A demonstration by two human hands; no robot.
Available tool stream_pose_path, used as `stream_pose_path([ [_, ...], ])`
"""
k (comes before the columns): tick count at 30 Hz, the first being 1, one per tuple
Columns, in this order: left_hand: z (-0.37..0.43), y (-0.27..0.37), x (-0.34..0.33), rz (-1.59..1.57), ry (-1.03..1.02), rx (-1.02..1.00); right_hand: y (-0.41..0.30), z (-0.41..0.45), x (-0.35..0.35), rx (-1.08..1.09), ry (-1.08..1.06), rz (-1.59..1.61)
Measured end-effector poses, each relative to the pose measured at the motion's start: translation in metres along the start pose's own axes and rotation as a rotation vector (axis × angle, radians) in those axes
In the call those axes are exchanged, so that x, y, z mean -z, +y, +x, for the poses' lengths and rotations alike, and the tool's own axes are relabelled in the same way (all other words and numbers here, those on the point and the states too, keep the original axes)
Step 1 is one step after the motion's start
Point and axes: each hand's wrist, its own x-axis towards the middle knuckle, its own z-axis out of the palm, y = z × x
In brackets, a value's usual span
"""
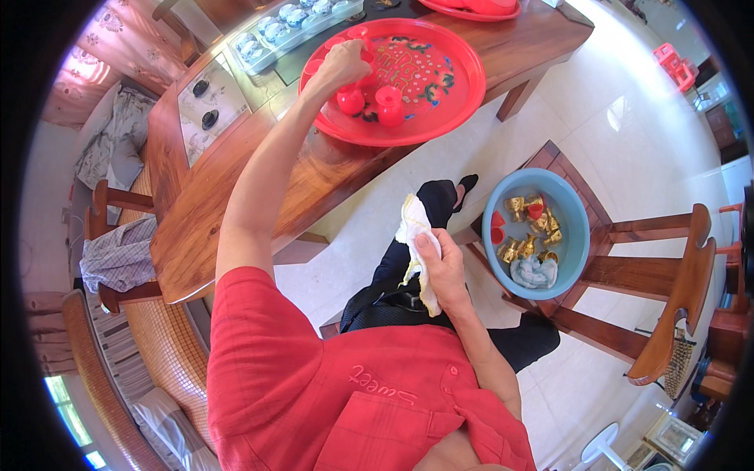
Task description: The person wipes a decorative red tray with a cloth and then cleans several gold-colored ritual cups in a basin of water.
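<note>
My left hand (346, 63) reaches over a large round red tray (459, 112) with a floral pattern. Its fingers are closed around a small red cup (367, 55), mostly hidden by the hand. More red cups (357, 32) stand along the tray's far left rim. Nearer me on the tray are a small rounded red vessel (351, 102) and a red vase-like vessel (389, 107) with a flared mouth. Above my lap my right hand (446, 265) grips a white cloth (416, 226) with yellowish edging, which hangs down past the fingers.
At right a wooden chair (633, 274) bears a blue basin (490, 259) holding gold-coloured vessels (530, 244), red cups (498, 235) and a wet cloth (534, 272). The tray rests on a wooden table (235, 218). Beyond it are a clear container (283, 44) of patterned cups and another red tray (495, 16).
</note>
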Motion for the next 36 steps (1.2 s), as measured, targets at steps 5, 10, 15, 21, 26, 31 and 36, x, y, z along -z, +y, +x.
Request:
stream_pose_path([
  [5,-0.007,-0.006,0.008,0.081,-0.002,-0.084,0.002,0.001,0.0,-0.007,-0.004,-0.02],
  [10,0.015,0.016,0.035,0.046,0.043,-0.084,0.006,0.004,0.004,-0.016,0.013,-0.03],
  [15,0.053,0.014,0.01,0.354,0.078,0.056,0.006,0.005,0.003,-0.008,0.016,-0.064],
  [21,0.077,-0.014,-0.007,0.409,0.193,0.067,0.006,0.004,0.003,-0.006,0.021,-0.058],
  [26,0.058,0.015,0.015,-0.171,0.001,-0.124,0.01,0.005,0.007,0.0,0.028,-0.09],
  [31,0.011,0.051,0.03,0.18,-0.091,-0.312,0.014,0.006,0.003,0.028,0.007,-0.121],
  [36,0.001,0.052,0.022,0.157,-0.173,-0.279,0.006,0.0,0.001,0.02,-0.003,-0.108],
])
